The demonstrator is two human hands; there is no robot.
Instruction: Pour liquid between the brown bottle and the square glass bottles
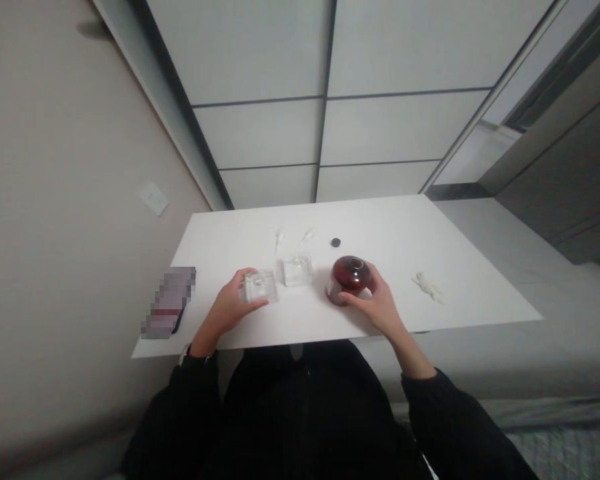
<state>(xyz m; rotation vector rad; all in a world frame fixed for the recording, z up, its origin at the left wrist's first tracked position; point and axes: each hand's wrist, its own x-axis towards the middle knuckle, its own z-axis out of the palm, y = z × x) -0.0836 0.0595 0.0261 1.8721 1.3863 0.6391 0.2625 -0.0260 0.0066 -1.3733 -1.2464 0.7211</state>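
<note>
My left hand (233,301) is closed around a clear, square glass bottle (260,287) at the left of the white table. Just right of it stands a second clear square bottle (298,271), touched by neither hand. A round, dark red-brown bottle (351,275) with an uncapped neck sits further right. Around its right side and front are the fingers and thumb of my right hand (375,300). Behind the bottles lie two small whitish pump tops, one on the left (279,237) and one on the right (307,235), and a small round black cap (335,243).
A phone-like flat object (167,307), partly pixelated, lies at the table's left edge. Toward the right is a crumpled white bundle (429,287), perhaps a cord or cloth. The white table (470,287) stands by a wall (80,200) and panelled doors (265,133).
</note>
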